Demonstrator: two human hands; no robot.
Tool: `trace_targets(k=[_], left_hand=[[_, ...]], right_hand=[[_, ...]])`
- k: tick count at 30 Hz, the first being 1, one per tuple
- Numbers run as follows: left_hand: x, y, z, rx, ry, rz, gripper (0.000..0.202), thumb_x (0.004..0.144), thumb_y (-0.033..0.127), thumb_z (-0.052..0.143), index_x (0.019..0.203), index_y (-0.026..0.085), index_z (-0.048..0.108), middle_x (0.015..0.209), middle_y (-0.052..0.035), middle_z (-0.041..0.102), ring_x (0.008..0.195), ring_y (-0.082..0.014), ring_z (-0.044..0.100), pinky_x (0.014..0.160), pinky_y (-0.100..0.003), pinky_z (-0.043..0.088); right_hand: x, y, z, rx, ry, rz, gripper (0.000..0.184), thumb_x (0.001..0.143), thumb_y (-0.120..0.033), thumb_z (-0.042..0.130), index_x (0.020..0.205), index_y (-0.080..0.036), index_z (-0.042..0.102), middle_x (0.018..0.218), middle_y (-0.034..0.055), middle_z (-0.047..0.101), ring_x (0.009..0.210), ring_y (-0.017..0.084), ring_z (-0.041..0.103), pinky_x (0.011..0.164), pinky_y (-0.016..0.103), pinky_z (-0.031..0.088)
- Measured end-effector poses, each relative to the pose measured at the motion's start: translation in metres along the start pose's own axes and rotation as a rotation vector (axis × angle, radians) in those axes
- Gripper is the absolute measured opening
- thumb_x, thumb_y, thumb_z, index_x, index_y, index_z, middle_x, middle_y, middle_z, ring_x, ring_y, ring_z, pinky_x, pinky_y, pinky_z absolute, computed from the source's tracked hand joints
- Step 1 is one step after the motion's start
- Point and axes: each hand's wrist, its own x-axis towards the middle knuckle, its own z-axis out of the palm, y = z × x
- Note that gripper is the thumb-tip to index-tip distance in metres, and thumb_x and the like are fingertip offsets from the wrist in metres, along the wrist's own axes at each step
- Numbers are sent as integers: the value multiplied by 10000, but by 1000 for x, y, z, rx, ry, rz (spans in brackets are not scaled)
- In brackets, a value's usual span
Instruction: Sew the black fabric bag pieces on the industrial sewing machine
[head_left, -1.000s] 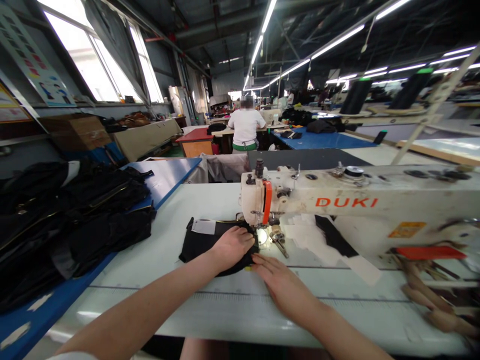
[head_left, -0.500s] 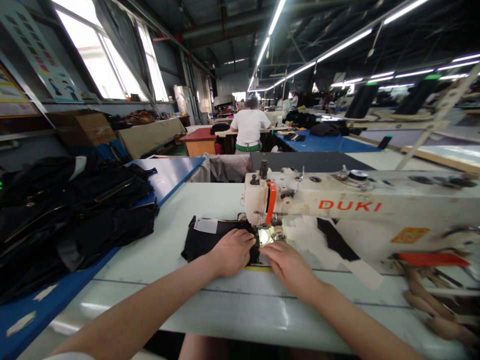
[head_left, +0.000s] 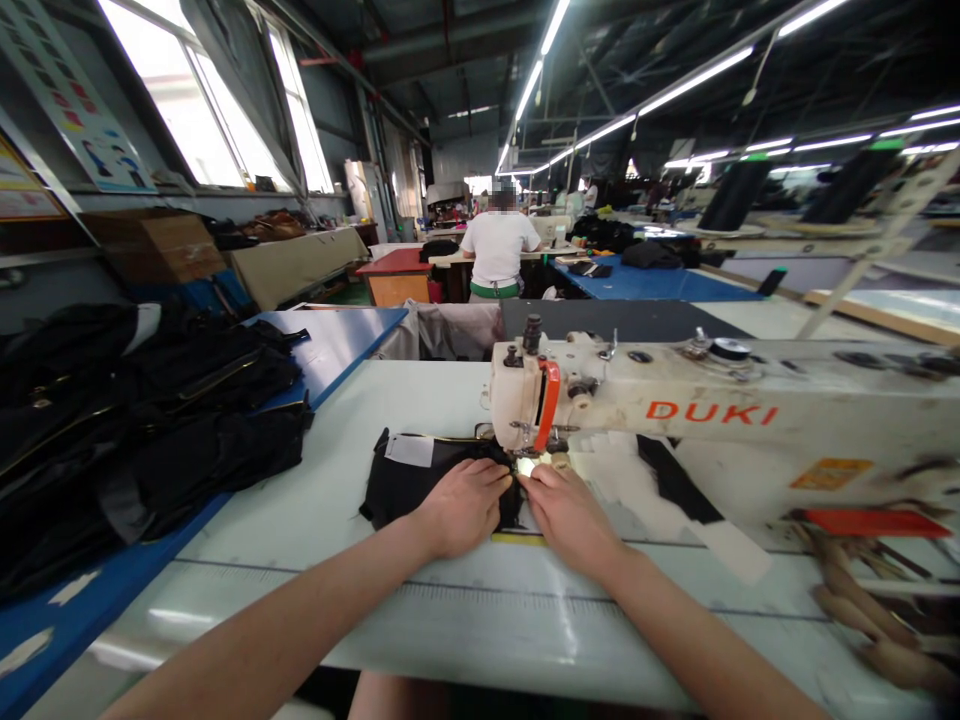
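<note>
A black fabric piece (head_left: 409, 485) with a gold-toothed zipper along its far edge and a white label (head_left: 409, 450) lies on the sewing machine bed. My left hand (head_left: 466, 505) is on its right part, fingers together and closed on the cloth beside the needle area. Opposite it, my right hand (head_left: 564, 508) is closed at the cloth's right edge, fingertips close to those of the left; the exact grip is partly hidden. Just beyond both hands stands the white sewing machine head (head_left: 517, 395) with an orange cover. A small lit spot shows under it.
Black zippered garments (head_left: 150, 420) are heaped on a blue table (head_left: 352, 335) at the left. Right of the needle lie pale paper pieces (head_left: 607, 475) and a black strip (head_left: 675, 478). Ahead, a person in a white top (head_left: 501, 250) sits facing away.
My right hand has moved slightly forward toward the needle area, now covering more of the lit spot. My left hand and the black fabric stay nearly in place. The view has shifted slightly.
</note>
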Motion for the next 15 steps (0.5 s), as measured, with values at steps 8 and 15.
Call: trace_targets(k=[8, 15], left_hand=[[1, 1, 2, -18, 34, -23, 383, 853, 181, 430, 1214, 139, 552, 1264, -76, 574, 1184, -229, 468, 1030, -400, 370], [0, 1, 5, -27, 48, -33, 371, 850, 176, 433, 1195, 130, 564, 1257, -75, 581, 1182, -223, 473, 1033, -382, 369]], right_hand=[[-1, 0, 1, 9, 1, 4, 236, 880, -101, 441, 1046, -167, 596, 895, 71, 563, 848, 215, 487, 790, 346, 368], [-3, -1, 1, 17, -6, -12, 200, 875, -94, 470, 1000, -171, 606, 885, 59, 557, 887, 217, 477, 811, 343, 368]])
